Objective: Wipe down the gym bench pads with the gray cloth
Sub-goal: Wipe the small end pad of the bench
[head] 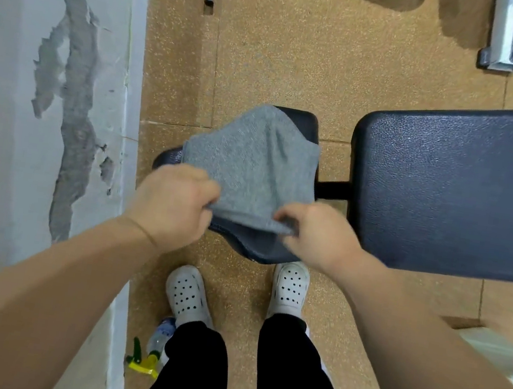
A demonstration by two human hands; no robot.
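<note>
Over seat pad (260,251), both hands pinch gray cloth (253,164); speckled tan floor (303,51).

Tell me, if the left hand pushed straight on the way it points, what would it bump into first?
The left hand pinches the gray cloth, so that comes first, then likely the seat pad beneath.

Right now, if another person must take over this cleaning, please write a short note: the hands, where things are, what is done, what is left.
Left hand grips the near left edge of the gray cloth; right hand pinches its near right edge.
The cloth is spread over the small seat pad, near edge lifted. The long back pad, to the right, is uncovered. A spray bottle is on the floor by the wall.
Done: no wiped area can be told.
Left: wipe seat pad, then back pad.
</note>
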